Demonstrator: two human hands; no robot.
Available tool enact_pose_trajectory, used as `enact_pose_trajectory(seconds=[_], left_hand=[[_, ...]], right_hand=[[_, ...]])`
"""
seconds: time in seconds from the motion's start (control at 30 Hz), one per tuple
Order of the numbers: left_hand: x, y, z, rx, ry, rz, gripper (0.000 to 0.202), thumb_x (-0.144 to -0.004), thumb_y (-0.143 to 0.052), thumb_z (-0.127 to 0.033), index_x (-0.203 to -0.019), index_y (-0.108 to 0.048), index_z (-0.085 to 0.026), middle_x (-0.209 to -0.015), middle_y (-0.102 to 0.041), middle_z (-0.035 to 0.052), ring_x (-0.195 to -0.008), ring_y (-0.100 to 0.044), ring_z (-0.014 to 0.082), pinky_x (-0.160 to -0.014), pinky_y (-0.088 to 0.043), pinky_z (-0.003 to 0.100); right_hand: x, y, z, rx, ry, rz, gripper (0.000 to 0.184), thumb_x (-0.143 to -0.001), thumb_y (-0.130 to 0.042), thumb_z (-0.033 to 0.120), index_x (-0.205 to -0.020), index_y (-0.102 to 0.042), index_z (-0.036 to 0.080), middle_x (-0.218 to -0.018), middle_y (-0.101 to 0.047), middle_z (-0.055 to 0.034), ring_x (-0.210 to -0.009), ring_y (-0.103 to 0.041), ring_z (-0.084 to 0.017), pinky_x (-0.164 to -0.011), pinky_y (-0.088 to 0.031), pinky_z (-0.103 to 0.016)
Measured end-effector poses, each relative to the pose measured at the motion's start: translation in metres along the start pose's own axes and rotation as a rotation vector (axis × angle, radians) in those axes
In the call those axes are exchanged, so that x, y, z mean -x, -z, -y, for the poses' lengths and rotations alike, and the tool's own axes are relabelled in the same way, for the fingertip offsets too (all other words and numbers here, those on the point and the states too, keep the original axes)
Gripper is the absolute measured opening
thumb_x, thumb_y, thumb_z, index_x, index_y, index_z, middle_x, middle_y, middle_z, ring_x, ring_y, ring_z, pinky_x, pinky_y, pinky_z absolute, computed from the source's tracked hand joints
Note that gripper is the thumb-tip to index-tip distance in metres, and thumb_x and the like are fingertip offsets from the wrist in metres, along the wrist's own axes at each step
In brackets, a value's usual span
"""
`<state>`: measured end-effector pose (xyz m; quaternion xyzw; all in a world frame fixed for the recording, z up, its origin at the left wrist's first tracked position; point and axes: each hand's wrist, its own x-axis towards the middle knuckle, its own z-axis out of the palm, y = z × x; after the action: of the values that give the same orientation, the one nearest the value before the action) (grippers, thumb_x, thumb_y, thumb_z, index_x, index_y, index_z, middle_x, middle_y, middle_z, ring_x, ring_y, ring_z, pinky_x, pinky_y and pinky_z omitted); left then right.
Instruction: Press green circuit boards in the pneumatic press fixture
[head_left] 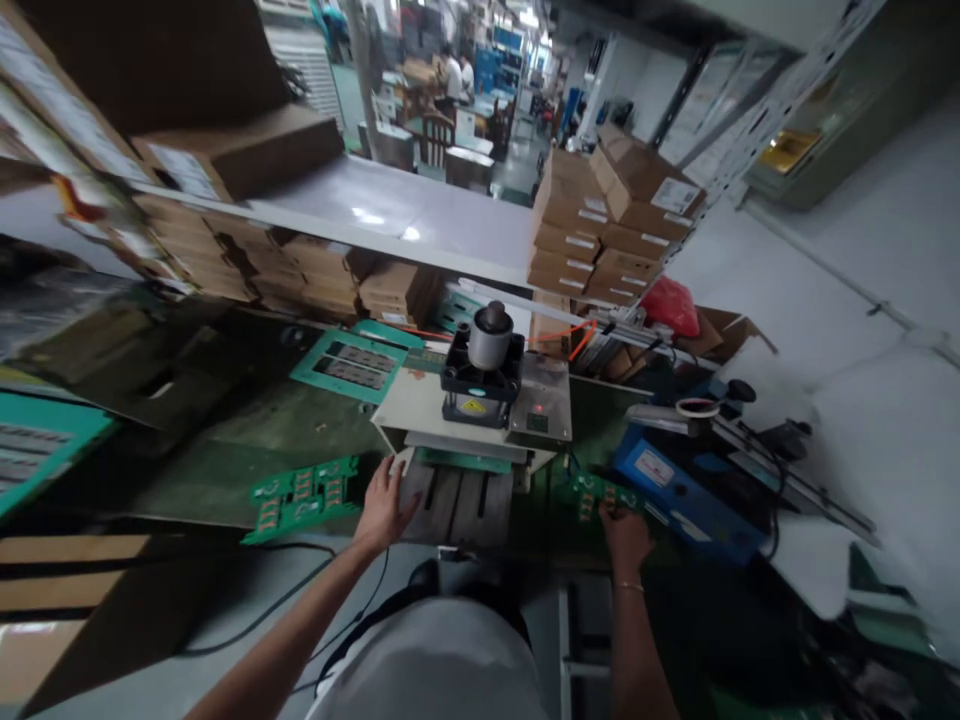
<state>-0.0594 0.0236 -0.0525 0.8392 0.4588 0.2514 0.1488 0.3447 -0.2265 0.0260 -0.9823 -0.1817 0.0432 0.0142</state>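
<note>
My left hand (385, 508), its fingers apart and nothing held in it, is at the left front of a press machine (469, 400), beside the grey metal plate (461, 505) at its base. My right hand (626, 538) has its fingers closed on the near edge of a green circuit board (589, 490) to the right of the machine. Part of that board is hidden by the hand. Another set of green circuit boards (304, 495) lies on the bench to the left of my left hand.
A blue machine (682, 495) stands on the right. Green frames (352, 362) lie on the bench (217, 450) behind and left. Cardboard boxes (600, 235) are stacked on and under the white shelf (420, 210). A cable (259, 625) hangs below the bench edge. People are far off.
</note>
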Motion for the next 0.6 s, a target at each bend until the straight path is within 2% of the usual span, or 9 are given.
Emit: enact_pose_trajectory(seconds=[0.13, 0.27, 0.47, 0.6], left_hand=[[-0.011, 0.000, -0.006, 0.018, -0.006, -0.028, 0.060, -0.092, -0.056, -0.042, -0.147, -0.046, -0.021, -0.145, -0.055, 0.0228, -0.133, -0.058, 0.0404, -0.110, -0.049, 0.061], [-0.020, 0.001, -0.008, 0.034, -0.059, 0.022, 0.048, -0.090, -0.056, -0.038, -0.136, -0.055, -0.022, -0.136, -0.061, 0.0191, -0.125, -0.062, 0.0379, -0.107, -0.052, 0.058], [-0.029, 0.003, -0.003, 0.017, -0.136, 0.079, 0.040, -0.090, -0.056, -0.036, -0.128, -0.060, -0.022, -0.130, -0.064, 0.0174, -0.122, -0.062, 0.0366, -0.105, -0.054, 0.056], [-0.032, 0.004, -0.002, 0.005, -0.172, 0.118, 0.040, -0.090, -0.057, -0.036, -0.127, -0.062, -0.022, -0.130, -0.064, 0.0178, -0.124, -0.061, 0.0371, -0.104, -0.054, 0.056]], right_hand=[[0.021, 0.004, 0.012, -0.063, 0.039, -0.017, 0.041, -0.093, -0.055, 0.051, -0.094, -0.079, 0.018, -0.105, -0.076, -0.0173, -0.105, -0.072, -0.035, -0.084, -0.053, -0.049], [0.044, 0.009, 0.026, -0.113, 0.054, -0.026, 0.038, -0.091, -0.058, 0.051, -0.091, -0.079, 0.020, -0.104, -0.076, -0.0169, -0.104, -0.071, -0.036, -0.084, -0.051, -0.049], [0.067, 0.013, 0.039, -0.142, 0.099, -0.028, 0.035, -0.091, -0.061, 0.050, -0.086, -0.079, 0.020, -0.103, -0.077, -0.0162, -0.105, -0.071, -0.034, -0.082, -0.050, -0.043], [0.079, 0.015, 0.044, -0.145, 0.108, -0.028, 0.037, -0.092, -0.060, 0.051, -0.087, -0.079, 0.020, -0.102, -0.076, -0.0168, -0.103, -0.071, -0.034, -0.084, -0.049, -0.043]])
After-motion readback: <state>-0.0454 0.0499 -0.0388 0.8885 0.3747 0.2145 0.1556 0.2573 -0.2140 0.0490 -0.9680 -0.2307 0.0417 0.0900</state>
